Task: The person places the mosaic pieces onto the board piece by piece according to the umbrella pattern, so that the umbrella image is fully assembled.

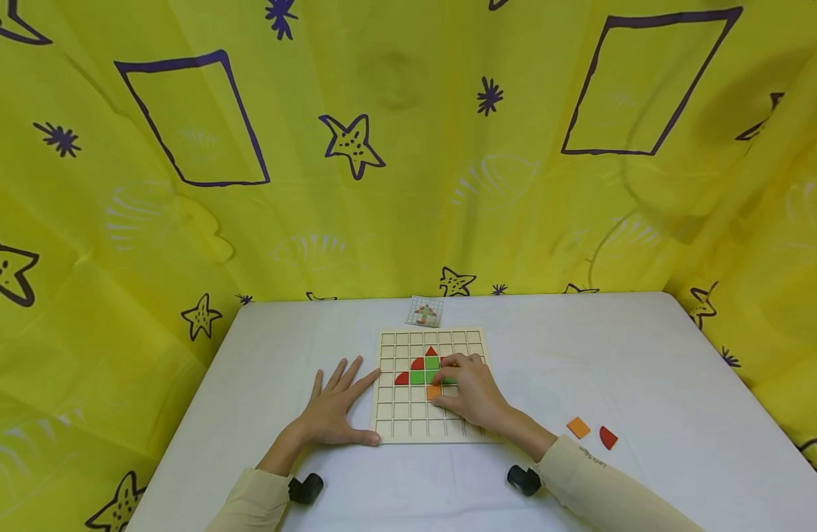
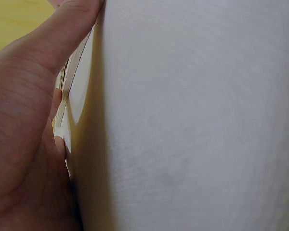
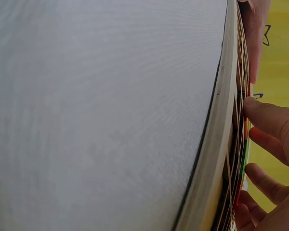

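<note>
A wooden grid board (image 1: 402, 428) lies on the table with red, green and orange tiles set in its cells. My left hand (image 1: 334, 415) rests beside it with fingers spread, thumb and a fingertip touching its left edge. My right hand (image 1: 476, 391) is over the board's right half. Between its thumb and index finger is an orange square tile (image 1: 433, 393), low against the grid. Green square tiles (image 1: 432, 363) and red quarter-round tiles (image 1: 402, 378) form a shape topped by a red triangle tile (image 1: 431, 351). The right hand hides some tiles. In the right wrist view, the thumb (image 3: 265, 115) touches the tile's side.
A small pattern card (image 1: 425, 312) with a gridded picture lies behind the board. To the right on the white table (image 1: 648, 369) are a loose orange square (image 1: 578, 427) and a red quarter-round tile (image 1: 608, 437). A yellow curtain (image 1: 408, 222) hangs behind.
</note>
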The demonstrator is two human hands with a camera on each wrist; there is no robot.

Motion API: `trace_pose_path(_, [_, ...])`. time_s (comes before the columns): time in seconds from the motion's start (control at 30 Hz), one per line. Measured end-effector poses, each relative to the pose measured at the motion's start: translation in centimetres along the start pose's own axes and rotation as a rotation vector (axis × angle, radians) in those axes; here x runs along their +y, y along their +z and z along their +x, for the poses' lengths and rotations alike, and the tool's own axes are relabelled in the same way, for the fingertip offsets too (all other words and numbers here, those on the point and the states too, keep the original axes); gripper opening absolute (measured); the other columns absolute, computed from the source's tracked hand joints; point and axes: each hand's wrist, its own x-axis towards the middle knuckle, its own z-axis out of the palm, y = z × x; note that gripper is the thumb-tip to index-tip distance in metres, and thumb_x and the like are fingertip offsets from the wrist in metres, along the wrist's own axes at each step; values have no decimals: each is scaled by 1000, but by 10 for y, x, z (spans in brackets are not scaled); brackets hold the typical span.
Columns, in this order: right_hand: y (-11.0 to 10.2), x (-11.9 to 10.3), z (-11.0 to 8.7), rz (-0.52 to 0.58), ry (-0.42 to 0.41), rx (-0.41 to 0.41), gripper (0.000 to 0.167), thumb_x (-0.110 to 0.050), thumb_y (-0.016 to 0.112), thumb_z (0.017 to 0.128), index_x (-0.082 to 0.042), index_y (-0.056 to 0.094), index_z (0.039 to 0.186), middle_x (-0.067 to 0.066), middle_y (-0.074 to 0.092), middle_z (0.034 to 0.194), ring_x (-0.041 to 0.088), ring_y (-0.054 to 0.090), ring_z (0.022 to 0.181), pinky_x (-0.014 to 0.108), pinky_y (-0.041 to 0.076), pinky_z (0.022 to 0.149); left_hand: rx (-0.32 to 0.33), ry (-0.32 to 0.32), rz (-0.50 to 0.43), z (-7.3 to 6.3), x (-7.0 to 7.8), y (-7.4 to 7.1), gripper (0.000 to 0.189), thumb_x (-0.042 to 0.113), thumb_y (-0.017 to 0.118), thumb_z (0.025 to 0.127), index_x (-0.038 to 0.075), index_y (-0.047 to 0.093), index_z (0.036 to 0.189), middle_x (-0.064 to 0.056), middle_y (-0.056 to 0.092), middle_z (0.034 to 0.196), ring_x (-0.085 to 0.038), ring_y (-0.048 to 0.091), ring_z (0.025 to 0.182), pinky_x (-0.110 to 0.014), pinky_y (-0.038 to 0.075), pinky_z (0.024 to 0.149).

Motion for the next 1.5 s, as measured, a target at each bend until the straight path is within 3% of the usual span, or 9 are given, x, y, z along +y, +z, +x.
trace_pose_path(0.2, [-3, 0, -1, 21, -6, -22, 22, -24, 91, 78, -18, 79, 96, 11, 67, 123, 28, 51, 100, 42, 43, 83, 59, 35, -16, 0, -7, 9, 116, 75, 80, 67, 26, 34, 162, -16, 16, 171, -44, 4, 156, -75, -6, 115])
trace_pose_path(0.37, [-14, 2, -3, 119, -25, -81, 29, -22, 88, 82, -14, 77, 108, 11, 64, 126, 29, 51, 107, 43, 44, 87, 72, 32, 5, 1, -13, 15, 117, 82, 75, 66, 31, 33, 162, -12, 14, 172, -41, 3, 157, -73, -7, 116])
trace_pose_path(0.53, [-29, 5, -9, 190, -9, -157, 44, -24, 86, 85, -11, 72, 125, 8, 60, 132, 30, 50, 120, 50, 48, 98, 75, 58, -22, -1, -9, 11, 114, 79, 77, 68, 28, 35, 161, -18, 18, 170, -47, 6, 155, -76, -6, 114])
trace_pose_path(0.73, [-50, 13, -24, 161, -22, -189, 54, -25, 86, 86, -10, 66, 134, 10, 58, 139, 35, 51, 129, 58, 46, 105, 43, 26, -12, -4, -1, 5, 112, 73, 80, 69, 26, 36, 161, -18, 18, 170, -46, 6, 155, -75, -6, 115])
trace_pose_path(1.0, [-82, 34, -54, 120, -10, -135, 59, -23, 90, 80, -13, 67, 134, 4, 63, 135, 31, 55, 125, 57, 50, 100, 55, 34, -14, -2, -5, 8, 114, 76, 79, 68, 27, 35, 161, -16, 17, 170, -45, 5, 156, -74, -6, 115])
trace_pose_path(1.2, [-105, 55, -79, 83, -13, -53, 57, -26, 91, 80, -14, 68, 130, -2, 64, 131, 27, 62, 113, 47, 55, 91, 53, 8, 10, 1, -12, 13, 117, 80, 76, 66, 32, 32, 162, -8, 11, 172, -38, 1, 158, -71, -9, 117])
trace_pose_path(1.4, [-125, 70, -104, 62, -7, 11, 59, -28, 92, 78, -15, 68, 130, -6, 65, 128, 26, 63, 106, 40, 56, 87, 33, -6, 14, 2, -10, 13, 117, 81, 76, 66, 33, 30, 163, -6, 8, 173, -36, -2, 158, -70, -10, 117])
trace_pose_path(1.5, [-132, 78, -116, 66, 22, 23, 60, -29, 92, 77, -15, 68, 130, -7, 65, 127, 24, 63, 105, 36, 55, 86, 37, 4, 1, 2, -9, 11, 117, 80, 77, 66, 31, 32, 162, -11, 11, 172, -40, 0, 157, -72, -9, 117])
